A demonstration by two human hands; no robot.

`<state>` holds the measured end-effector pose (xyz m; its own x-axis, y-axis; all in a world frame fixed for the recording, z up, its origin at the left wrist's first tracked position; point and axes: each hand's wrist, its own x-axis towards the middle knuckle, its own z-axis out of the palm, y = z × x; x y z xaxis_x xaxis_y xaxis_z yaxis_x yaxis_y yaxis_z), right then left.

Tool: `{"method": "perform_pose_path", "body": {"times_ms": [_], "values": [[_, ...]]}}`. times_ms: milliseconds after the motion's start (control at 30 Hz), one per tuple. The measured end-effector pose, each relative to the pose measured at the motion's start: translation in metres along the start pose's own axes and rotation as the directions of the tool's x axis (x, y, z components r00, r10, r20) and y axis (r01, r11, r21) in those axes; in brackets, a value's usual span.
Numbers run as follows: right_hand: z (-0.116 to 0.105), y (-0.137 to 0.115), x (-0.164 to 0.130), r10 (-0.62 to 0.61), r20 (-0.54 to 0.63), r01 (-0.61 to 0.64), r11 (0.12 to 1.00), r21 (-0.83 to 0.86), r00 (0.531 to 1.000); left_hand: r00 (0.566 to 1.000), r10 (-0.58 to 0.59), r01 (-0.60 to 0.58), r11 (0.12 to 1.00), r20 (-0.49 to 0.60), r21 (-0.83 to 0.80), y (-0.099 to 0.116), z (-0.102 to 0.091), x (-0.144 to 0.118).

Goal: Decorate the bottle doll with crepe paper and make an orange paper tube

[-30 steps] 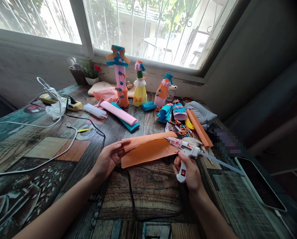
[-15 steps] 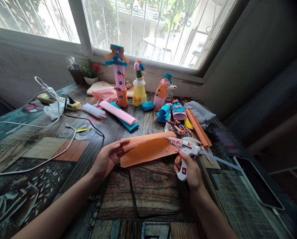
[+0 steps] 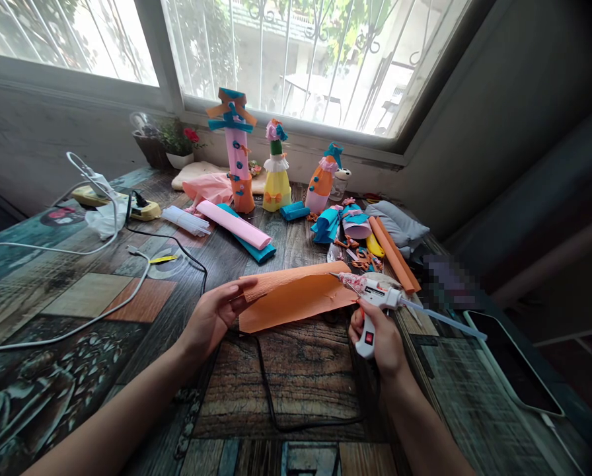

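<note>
A folded sheet of orange crepe paper point(image 3: 296, 296) lies on the patterned wooden table point(image 3: 300, 377). My left hand point(image 3: 215, 316) grips its left end, thumb on top. My right hand point(image 3: 382, 338) is closed around the handle of a white glue gun point(image 3: 372, 305). The gun's nozzle points left and touches the right end of the orange paper. A clear glue stick sticks out of the gun's back toward the right. The gun's black cord point(image 3: 271, 403) runs across the table below the paper.
Three paper-dressed bottles point(image 3: 276, 168) stand near the window sill. Pink and blue paper rolls point(image 3: 239, 228), orange rolls point(image 3: 395, 254) and small scraps lie behind the sheet. A phone point(image 3: 517, 370) rests at the right edge. White cables and a power strip point(image 3: 117, 201) occupy the left.
The glue gun's nozzle has shifted slightly right along the orange paper's right end, and my right hand sits a little lower. My left hand keeps its grip.
</note>
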<state>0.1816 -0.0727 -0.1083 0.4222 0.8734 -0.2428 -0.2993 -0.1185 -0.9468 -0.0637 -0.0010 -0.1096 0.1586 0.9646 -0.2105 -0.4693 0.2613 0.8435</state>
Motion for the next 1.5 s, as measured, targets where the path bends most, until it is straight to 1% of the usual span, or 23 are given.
{"method": "perform_pose_path", "body": {"times_ms": [233,767,1133,1333,1500], "values": [[-0.006,0.001,0.004,0.015,-0.006,-0.015,1.000,0.025,1.000,1.000,0.004,-0.004,1.000,0.007,0.006,-0.002,-0.001,0.001],[-0.005,-0.006,0.005,0.041,-0.051,-0.038,0.997,0.066,0.998,1.000,0.004,-0.004,1.000,0.021,-0.008,-0.001,-0.002,0.001],[-0.009,-0.005,0.010,0.044,-0.067,-0.040,0.997,0.067,0.997,0.999,0.002,-0.001,1.000,0.040,-0.007,-0.002,-0.003,0.002],[-0.011,-0.005,0.011,0.041,-0.058,-0.037,0.998,0.054,0.997,1.000,-0.002,0.002,1.000,0.012,-0.016,0.000,-0.001,0.000],[-0.014,-0.003,0.014,0.027,-0.058,-0.024,0.998,0.055,0.998,1.000,0.004,-0.004,1.000,0.009,-0.023,0.000,0.000,0.000]]}}
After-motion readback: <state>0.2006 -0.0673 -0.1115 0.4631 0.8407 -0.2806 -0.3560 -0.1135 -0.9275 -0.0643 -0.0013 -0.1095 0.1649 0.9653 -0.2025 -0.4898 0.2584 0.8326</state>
